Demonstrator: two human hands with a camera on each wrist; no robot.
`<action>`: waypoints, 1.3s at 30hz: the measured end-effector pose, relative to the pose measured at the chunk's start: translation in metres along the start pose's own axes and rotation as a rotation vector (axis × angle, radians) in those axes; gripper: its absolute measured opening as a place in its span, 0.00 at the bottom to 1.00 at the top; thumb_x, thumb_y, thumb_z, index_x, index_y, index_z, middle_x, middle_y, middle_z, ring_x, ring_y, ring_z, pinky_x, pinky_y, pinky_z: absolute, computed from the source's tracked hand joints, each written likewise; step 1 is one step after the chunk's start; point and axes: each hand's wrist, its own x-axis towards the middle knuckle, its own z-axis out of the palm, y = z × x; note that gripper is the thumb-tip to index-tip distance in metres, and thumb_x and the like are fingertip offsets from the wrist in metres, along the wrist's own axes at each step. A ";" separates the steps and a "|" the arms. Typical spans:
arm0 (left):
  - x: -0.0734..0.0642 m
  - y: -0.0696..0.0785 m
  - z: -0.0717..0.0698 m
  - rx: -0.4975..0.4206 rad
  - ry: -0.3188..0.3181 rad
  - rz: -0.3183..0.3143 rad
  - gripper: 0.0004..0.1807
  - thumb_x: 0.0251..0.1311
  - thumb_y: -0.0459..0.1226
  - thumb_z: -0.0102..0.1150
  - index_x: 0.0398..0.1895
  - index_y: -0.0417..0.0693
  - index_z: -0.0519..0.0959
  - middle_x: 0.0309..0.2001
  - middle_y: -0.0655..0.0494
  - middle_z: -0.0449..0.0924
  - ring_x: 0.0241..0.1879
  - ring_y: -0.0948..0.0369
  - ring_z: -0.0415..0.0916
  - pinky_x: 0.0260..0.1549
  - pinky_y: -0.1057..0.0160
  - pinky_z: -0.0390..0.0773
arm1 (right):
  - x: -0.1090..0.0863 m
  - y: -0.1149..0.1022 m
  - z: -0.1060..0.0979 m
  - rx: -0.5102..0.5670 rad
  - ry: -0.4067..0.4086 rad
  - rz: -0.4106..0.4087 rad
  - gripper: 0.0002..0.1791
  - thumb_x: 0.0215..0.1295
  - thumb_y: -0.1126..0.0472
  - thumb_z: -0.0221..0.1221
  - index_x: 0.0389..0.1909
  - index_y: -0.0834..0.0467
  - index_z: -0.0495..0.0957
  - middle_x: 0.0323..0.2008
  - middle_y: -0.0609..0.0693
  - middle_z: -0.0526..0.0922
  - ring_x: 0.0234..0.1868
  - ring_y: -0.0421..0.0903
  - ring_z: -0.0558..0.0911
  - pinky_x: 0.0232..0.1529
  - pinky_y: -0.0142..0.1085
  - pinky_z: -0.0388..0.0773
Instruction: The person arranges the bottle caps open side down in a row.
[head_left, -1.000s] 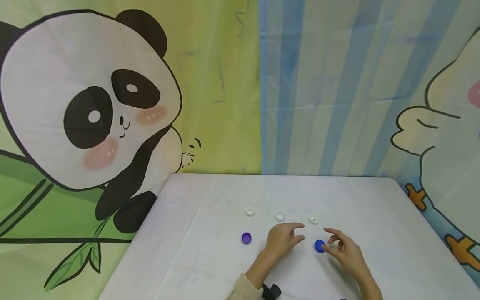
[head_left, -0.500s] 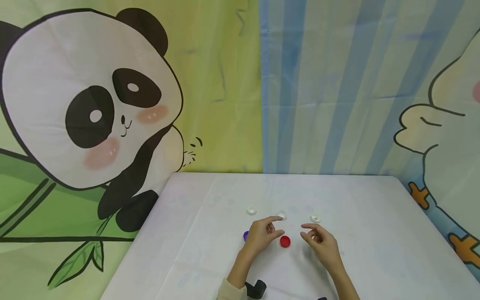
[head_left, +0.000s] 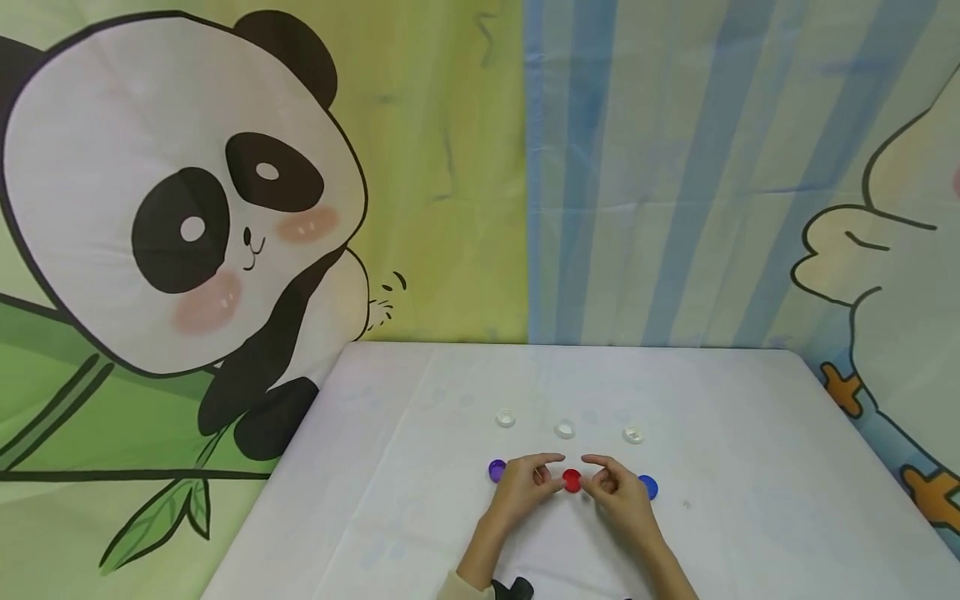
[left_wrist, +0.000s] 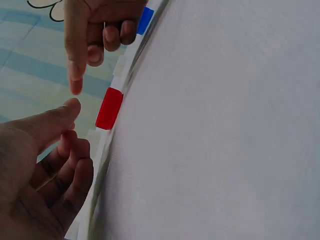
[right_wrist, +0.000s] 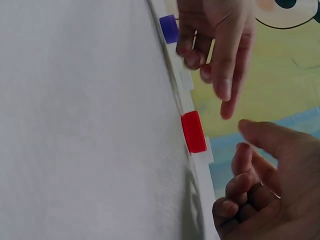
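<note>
A red bottle-cap-like disc (head_left: 572, 481) lies on the white table between my two hands. My left hand (head_left: 521, 487) is just left of it, thumb and index finger extended and the other fingers bent inward. On its right, my right hand (head_left: 621, 493) is held in a mirrored pose. Both wrist views show the red cap (left_wrist: 109, 108) apart from the fingers, and neither hand holds anything. A purple cap (head_left: 497, 471) sits left of my left hand, partly covered by it. Beside my right hand, a blue cap (head_left: 649, 487) is also partly covered.
Three small whitish, translucent round caps stand in a row farther back: the left one (head_left: 506, 418), the middle one (head_left: 565, 429) and the right one (head_left: 633, 435). A printed cloth with a panda (head_left: 187, 200) hangs behind the table (head_left: 420, 533).
Both hands have moved left from the blue cap to the red cap. The right hand has closed in from the right. The red cap, hidden at first, is now visible; the caps appear in place.
</note>
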 end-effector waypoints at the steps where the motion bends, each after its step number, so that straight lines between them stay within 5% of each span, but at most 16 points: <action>1: -0.001 -0.001 0.001 0.004 -0.005 -0.003 0.18 0.48 0.39 0.65 0.45 0.50 0.80 0.19 0.66 0.72 0.18 0.76 0.63 0.17 0.76 0.67 | -0.001 0.002 0.001 -0.011 -0.002 -0.002 0.17 0.49 0.59 0.66 0.43 0.51 0.78 0.19 0.43 0.74 0.18 0.34 0.69 0.19 0.27 0.66; 25: -0.002 -0.009 0.014 0.204 0.077 0.035 0.15 0.41 0.44 0.69 0.37 0.54 0.84 0.15 0.65 0.70 0.16 0.77 0.59 0.15 0.78 0.61 | -0.001 0.018 0.010 -0.175 -0.059 -0.105 0.17 0.48 0.61 0.66 0.42 0.51 0.79 0.17 0.37 0.71 0.15 0.33 0.63 0.16 0.27 0.59; 39: -0.003 -0.011 0.012 0.143 0.073 0.051 0.14 0.42 0.45 0.68 0.36 0.55 0.84 0.17 0.66 0.70 0.17 0.76 0.61 0.17 0.78 0.63 | -0.002 0.015 0.007 -0.136 -0.064 -0.138 0.16 0.48 0.60 0.66 0.41 0.49 0.79 0.18 0.37 0.71 0.16 0.33 0.63 0.15 0.26 0.59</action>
